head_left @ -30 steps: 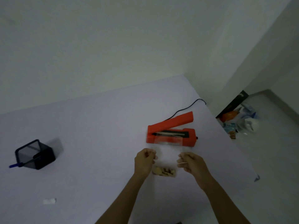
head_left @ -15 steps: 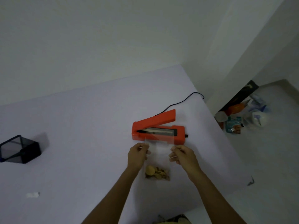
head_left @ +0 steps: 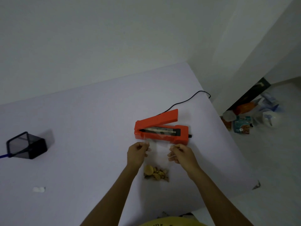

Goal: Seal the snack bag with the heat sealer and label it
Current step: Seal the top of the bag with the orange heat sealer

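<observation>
We pinch the snack bag (head_left: 158,154) by its top corners with our left hand (head_left: 136,154) and right hand (head_left: 182,153), and should lay it flat and straight across the open heat sealer (head_left: 161,130).

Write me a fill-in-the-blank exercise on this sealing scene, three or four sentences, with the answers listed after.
1. The arm of the orange heat sealer is ____, not pressed down.
2. Both the left hand and the right hand pinch the clear snack bag near its ____ end.
3. The snacks lie at the end of the bag ____ the person.
4. The black mesh holder lies far to the ____ of the sealer.

Missing words: raised; open; nearest; left
</observation>
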The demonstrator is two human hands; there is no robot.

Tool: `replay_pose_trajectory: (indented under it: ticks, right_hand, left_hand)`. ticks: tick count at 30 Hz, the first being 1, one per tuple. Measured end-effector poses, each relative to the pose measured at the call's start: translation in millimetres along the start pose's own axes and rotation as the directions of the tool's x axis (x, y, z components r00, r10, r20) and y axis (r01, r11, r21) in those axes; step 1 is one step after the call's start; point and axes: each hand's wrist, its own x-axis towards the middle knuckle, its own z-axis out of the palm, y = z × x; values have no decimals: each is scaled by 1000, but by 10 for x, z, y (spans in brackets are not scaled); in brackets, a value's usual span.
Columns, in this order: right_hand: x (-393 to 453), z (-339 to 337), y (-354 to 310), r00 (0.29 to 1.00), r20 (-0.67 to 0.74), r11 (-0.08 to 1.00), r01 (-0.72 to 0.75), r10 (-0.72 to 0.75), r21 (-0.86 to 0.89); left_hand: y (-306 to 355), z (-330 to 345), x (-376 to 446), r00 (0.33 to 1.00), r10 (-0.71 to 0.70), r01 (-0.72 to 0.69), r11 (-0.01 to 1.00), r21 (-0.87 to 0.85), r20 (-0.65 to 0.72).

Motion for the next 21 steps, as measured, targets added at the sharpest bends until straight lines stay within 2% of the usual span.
replay_pose_trajectory:
  ticks: [21]
  right_hand:
    - [55,22,34,1000,5,1000,1,-1,-13]
  left_hand:
    - [-34,-26,10,1000,-14,14,1000,-22,2]
